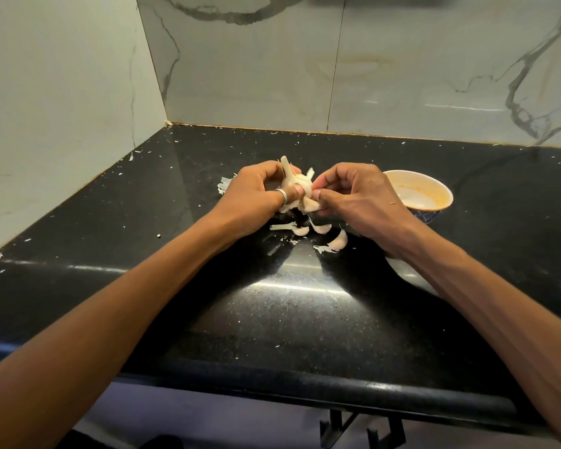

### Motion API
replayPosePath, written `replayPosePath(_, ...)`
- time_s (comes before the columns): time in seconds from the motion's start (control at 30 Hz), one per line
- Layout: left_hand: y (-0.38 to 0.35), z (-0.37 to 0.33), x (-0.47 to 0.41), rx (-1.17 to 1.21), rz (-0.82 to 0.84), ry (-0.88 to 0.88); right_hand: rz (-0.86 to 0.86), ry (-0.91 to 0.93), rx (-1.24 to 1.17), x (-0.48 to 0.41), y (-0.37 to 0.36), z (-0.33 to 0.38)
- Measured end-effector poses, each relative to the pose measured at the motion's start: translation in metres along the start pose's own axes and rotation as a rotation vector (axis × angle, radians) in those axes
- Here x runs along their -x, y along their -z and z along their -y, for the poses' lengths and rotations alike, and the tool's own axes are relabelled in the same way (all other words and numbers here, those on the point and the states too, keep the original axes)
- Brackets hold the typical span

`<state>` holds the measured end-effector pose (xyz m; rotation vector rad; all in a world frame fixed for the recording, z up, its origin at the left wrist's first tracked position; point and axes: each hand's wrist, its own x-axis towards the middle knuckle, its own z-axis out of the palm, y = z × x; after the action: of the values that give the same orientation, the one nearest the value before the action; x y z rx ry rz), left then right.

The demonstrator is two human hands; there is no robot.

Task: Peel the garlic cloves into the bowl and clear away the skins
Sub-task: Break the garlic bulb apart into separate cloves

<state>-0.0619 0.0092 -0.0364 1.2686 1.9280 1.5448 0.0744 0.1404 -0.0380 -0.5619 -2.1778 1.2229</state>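
Left hand (259, 189) and right hand (353, 196) both grip garlic bulb (300, 184) at frame centre above counter (305, 303); loose cloves (337, 239) just below; bowl (434, 192) right of hands

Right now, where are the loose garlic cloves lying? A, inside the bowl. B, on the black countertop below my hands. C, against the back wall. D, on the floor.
B: three loose cloves lie on the black countertop just nearer than the garlic head, while the bowl shows only an orange smear.
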Motion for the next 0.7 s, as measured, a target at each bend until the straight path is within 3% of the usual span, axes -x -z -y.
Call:
replayPosePath(0.27,0.0001,0.0007,0.0012,-0.048,0.073,-0.043,0.028,-0.028,0.017,-0.0004,-0.0003,-0.0005)
replayPosePath(0.4,-0.0008,0.0033,0.0002,-0.116,0.034,-0.079,0.019,-0.037,0.048,0.0026,-0.0031,0.0008)
replayPosePath(0.6,0.0009,0.0043,-0.0011,-0.136,-0.006,-0.117,0.02,0.074,0.373,0.0045,-0.005,0.0044)
replayPosePath(0.7,0.002,0.0026,-0.0021,-0.068,-0.021,-0.114,0.078,0.082,0.342,0.0056,-0.0045,0.0059)
